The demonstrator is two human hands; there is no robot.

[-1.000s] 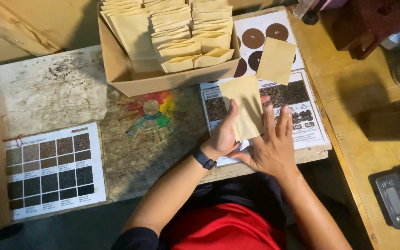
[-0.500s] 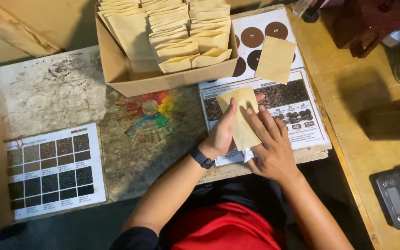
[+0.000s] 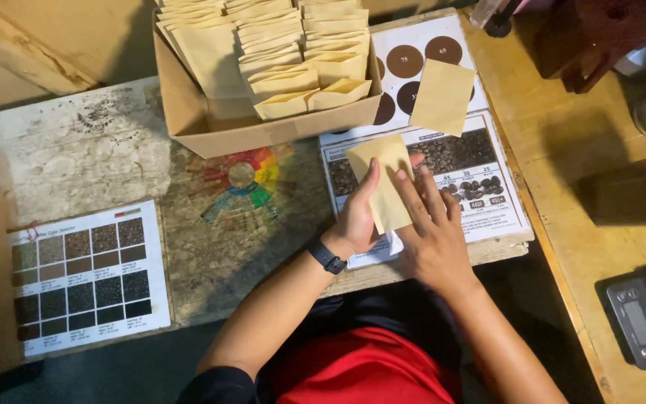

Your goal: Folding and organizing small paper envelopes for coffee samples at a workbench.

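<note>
the step in hand looks like flattening or creasing a small flat tan paper envelope (image 3: 383,183) against the laminated bean-picture sheet (image 3: 487,187) on the worn wooden bench (image 3: 99,157). taking the open brown cardboard box (image 3: 263,123) as the landmark: the envelope lies just in front of the box's right corner, toward the person, tilted a little.

the left hand (image 3: 357,221), a dark watch on its wrist, lies at the envelope's left edge; its thumb is on the face, but whether the fingers curl under it cannot be told. the right hand (image 3: 431,232) lies spread flat, fingertips (image 3: 405,179) pressing the envelope's right side, holding nothing closed. so neither hand is clenched: one steadies, one presses.

the next move, by my judgement, calls for firm pressure along the edge without letting the paper slide.

right of the box, a second tan envelope (image 3: 443,97) lies loose on a chart of brown circles (image 3: 413,60). inside the box stand rows of tan envelopes (image 3: 278,45).
</note>
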